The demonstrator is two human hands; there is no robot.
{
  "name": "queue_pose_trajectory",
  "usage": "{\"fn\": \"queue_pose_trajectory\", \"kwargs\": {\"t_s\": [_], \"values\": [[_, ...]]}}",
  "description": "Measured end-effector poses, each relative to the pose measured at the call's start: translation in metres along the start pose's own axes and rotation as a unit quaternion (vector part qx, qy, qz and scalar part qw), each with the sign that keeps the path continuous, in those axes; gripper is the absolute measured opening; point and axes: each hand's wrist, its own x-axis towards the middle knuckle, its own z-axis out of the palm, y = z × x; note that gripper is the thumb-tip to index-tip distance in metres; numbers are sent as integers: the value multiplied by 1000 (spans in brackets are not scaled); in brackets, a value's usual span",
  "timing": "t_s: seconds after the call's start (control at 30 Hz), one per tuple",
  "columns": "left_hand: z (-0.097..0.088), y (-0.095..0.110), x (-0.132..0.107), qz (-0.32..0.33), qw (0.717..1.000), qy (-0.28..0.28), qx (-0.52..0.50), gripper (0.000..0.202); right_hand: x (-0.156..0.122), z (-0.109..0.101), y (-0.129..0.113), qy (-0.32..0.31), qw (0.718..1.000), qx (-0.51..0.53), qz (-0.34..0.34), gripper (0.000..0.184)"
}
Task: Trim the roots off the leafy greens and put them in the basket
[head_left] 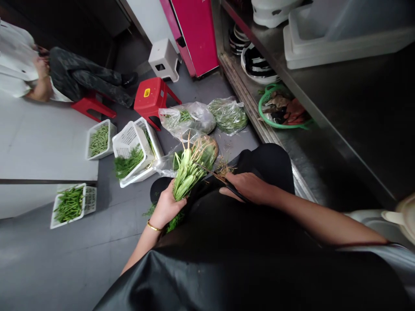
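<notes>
My left hand point(167, 206) is closed around a bunch of feathery herbs point(187, 173), its pale stalks and stringy roots pointing up and away from me. The green fronds hang below this hand, partly hidden. My right hand point(249, 186) grips dark-handled scissors point(229, 185), whose thin blades reach toward the stalks near the root end. Whether the blades touch the stalks I cannot tell. Loose cut roots point(223, 167) lie just beyond my right hand. Under the bunch, an open plastic bag point(166, 164) holds more greenery.
White baskets hold herbs point(129, 162), green beans point(99, 141) and green vegetables point(68, 204). Two filled clear bags point(202, 119) point(228, 115) lie ahead. A red stool point(151, 97) and white stool point(164, 58) stand beyond. A seated person point(35, 65) is at left; metal shelving point(311, 108) at right.
</notes>
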Motion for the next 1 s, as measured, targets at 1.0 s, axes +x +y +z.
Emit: {"fn": "queue_pose_trajectory", "kwargs": {"t_s": [1.0], "values": [[-2, 12, -5, -88, 983, -16, -159, 26, -8, 5, 0, 115, 960, 254, 33, 31]]}}
